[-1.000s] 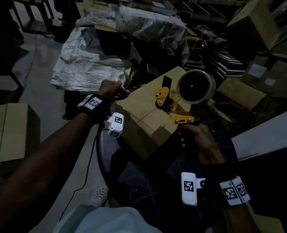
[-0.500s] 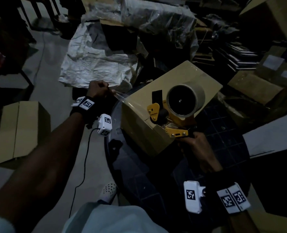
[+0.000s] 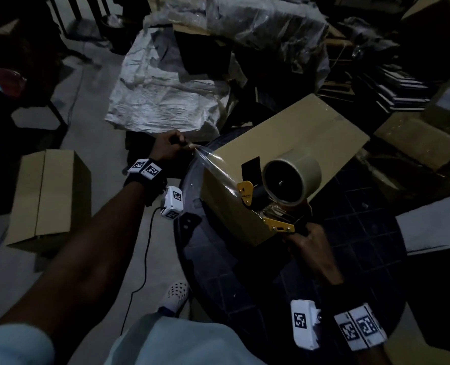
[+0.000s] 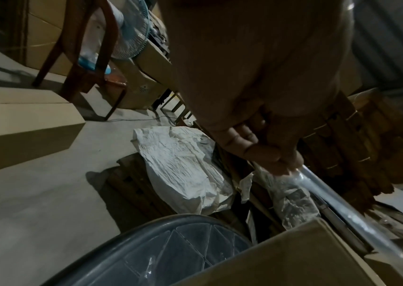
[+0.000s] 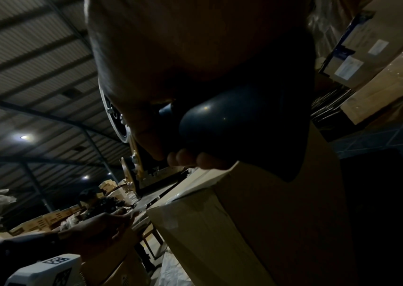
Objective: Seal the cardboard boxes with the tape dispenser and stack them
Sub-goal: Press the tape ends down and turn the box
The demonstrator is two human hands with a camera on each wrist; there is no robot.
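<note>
So my left hand [image 3: 167, 146] has thumb and fingertips pinched tight on the loose end of the clear tape [image 3: 216, 167], out past the box's left top edge. In the left wrist view the fingers [image 4: 268, 154] are curled in with the strip running away from them, stretched and shiny. I'd say that pinch is there to keep the tape taut and off the cardboard until I line it up, otherwise it'd stick wherever it flops.

My right hand [image 3: 310, 246] is wrapped fully round the dark handle of the tape dispenser [image 3: 271, 196]; in the right wrist view the fingertips [image 5: 195, 160] close round the underside of the grip, right above the box corner. The yellow frame and the big roll [image 3: 292, 177] sit over the near end of the box, tilted up, so the tape spans from roller to my left fingers across that corner.

The cardboard box [image 3: 297, 135] I'm sealing sits on a dark round table [image 3: 218, 272], flaps down, and there's a glossy strip along the top that looks like tape already on, hard to be sure in this light. Another box [image 3: 50, 196] waits on the floor to my left, apart from this one. White sacking [image 3: 166, 101] and plastic-wrapped clutter lie beyond. Nothing stacked yet as far as I can tell.
</note>
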